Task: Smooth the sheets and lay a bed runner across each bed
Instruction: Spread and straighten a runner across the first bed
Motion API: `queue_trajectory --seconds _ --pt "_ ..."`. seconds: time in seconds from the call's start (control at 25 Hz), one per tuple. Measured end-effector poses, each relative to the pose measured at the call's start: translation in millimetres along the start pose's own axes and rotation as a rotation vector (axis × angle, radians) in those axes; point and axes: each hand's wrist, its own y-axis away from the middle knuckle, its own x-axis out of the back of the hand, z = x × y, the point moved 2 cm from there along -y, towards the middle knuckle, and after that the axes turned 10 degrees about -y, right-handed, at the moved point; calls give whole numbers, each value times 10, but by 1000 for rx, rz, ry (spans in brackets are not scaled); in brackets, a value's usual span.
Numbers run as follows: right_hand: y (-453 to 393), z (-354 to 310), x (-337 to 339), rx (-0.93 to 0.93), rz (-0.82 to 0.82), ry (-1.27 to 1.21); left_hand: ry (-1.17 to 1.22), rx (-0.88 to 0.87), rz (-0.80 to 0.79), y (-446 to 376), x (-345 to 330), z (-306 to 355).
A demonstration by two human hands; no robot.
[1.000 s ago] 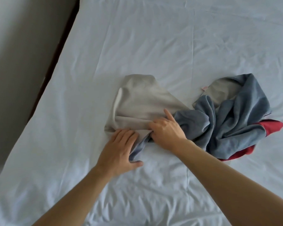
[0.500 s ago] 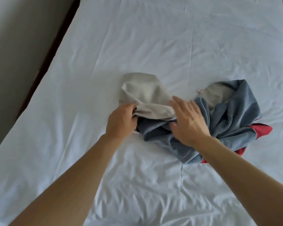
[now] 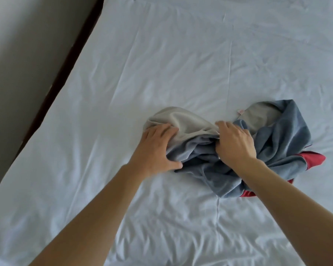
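A crumpled bed runner [image 3: 277,143], blue-grey with a beige side and a red strip, lies bunched on the white sheet [image 3: 161,64] right of the bed's middle. My left hand [image 3: 156,148] rests on the runner's left end, fingers spread over the beige fold and thumb against the blue cloth. My right hand [image 3: 235,144] grips a gathered bunch of beige and blue cloth in the runner's middle. The red strip [image 3: 313,158] sticks out at the right, partly under the blue folds.
The sheet is wrinkled, with creases in front of me and a long crease running away up the middle. The bed's left edge [image 3: 52,104] runs diagonally, with a dark gap and a grey wall [image 3: 27,45] beyond it.
Both hands have gathered the beige flap inward. My left hand went from gripping the fold to lying spread on it; my right hand closed on the bunched cloth.
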Motion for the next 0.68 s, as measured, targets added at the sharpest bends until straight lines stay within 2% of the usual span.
queue_trajectory --seconds 0.08,0.12,0.16,0.2,0.24,0.32,0.36,0.4,0.48,0.56,0.6,0.68 --pt "77 -261 -51 211 32 67 -139 -30 154 83 -217 -31" --pt "129 -436 -135 342 12 43 -129 -11 233 114 -232 -58" --pt "175 -592 -228 455 3 2 -69 35 247 130 -176 -80" --pt "191 -713 -293 521 22 -61 20 94 198 111 -49 -88" --pt "164 -788 -284 537 71 -149 140 161 83 62 114 -116" --pt "56 -825 -135 506 160 -295 466 266 -251 -69 431 -169" --pt "22 -818 -25 479 176 -322 608 294 -367 -133 552 -196" --pt "-21 -771 75 436 188 -321 708 291 -410 -185 644 -200" --pt "-198 -552 234 235 128 -293 851 271 -278 -244 680 -193" --pt "-356 -254 326 -35 -8 -206 866 275 -132 -185 497 -153" --pt "-384 -120 313 -104 -62 -148 830 293 -94 -142 347 -133" --pt "-374 8 219 -130 -101 -103 741 393 -109 -67 20 -121"
